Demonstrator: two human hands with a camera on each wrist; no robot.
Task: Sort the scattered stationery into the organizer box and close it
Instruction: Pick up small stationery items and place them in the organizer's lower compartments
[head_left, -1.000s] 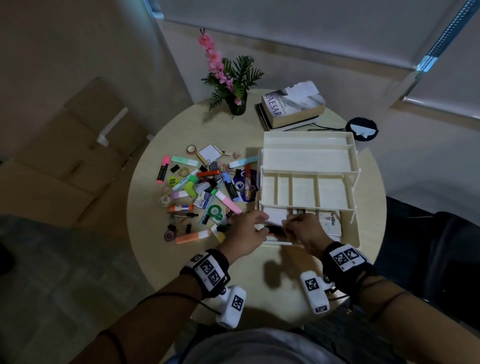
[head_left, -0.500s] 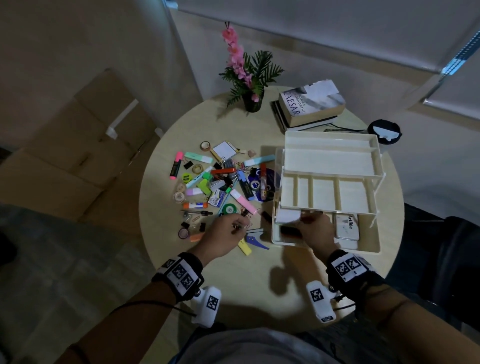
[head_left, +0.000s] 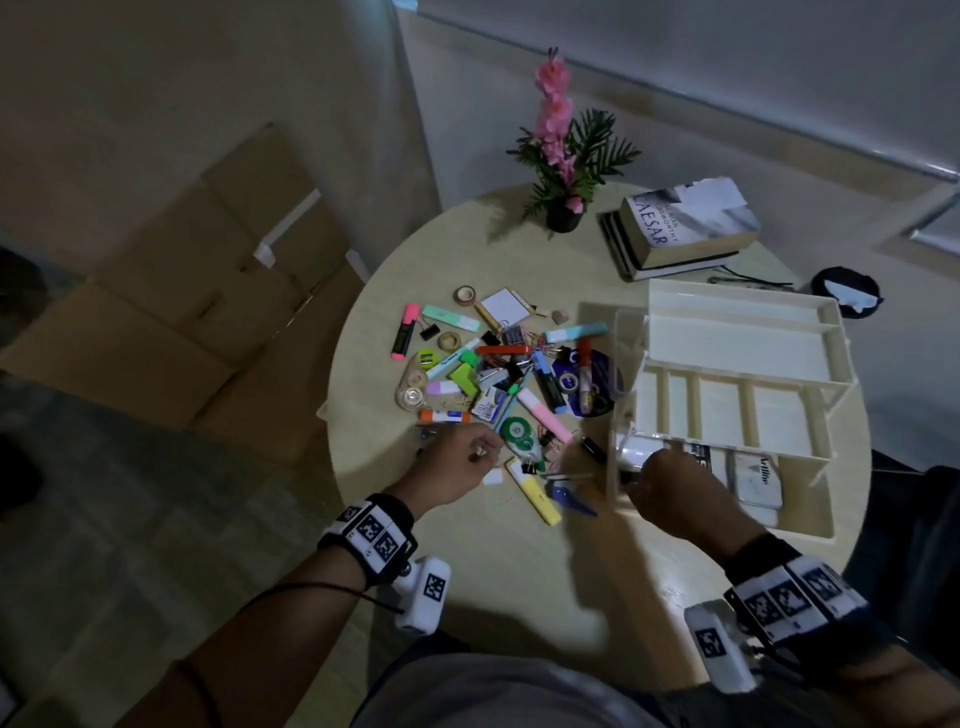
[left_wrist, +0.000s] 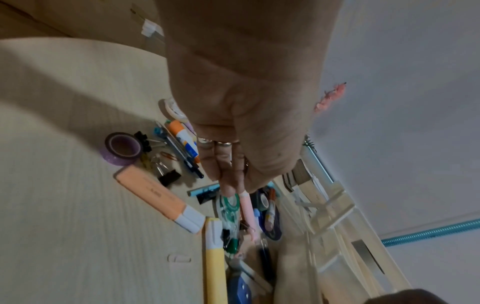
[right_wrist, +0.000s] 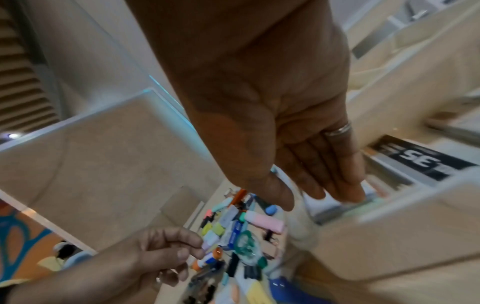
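Observation:
The white tiered organizer box (head_left: 737, 291) stands open on the right of the round table (head_left: 493, 571), its trays stepped back. My right hand (head_left: 670, 483) reaches into the left end of its bottom compartment. Its straight fingers (right_wrist: 335, 181) touch a pale item there. My left hand (head_left: 457, 460) hovers over the near edge of the scattered stationery pile (head_left: 509, 374). Its fingers (left_wrist: 226, 168) are drawn together beside the thumb, with nothing visible between them. Next to it lie a glue stick (head_left: 444, 415), a green correction tape (head_left: 519, 434) and a yellow highlighter (head_left: 535, 493).
An Artline box (head_left: 756, 478) and a black-labelled box (right_wrist: 418, 162) lie in the bottom compartment. A flower pot (head_left: 563, 218) and stacked books (head_left: 685, 228) stand at the back. An orange highlighter (left_wrist: 153, 195) and purple tape (left_wrist: 122, 148) lie under my left hand. Cardboard boxes (head_left: 182, 312) sit on the floor.
My left hand has left the box's front and moved left to the near edge of the pile. My right hand has stayed in the bottom compartment.

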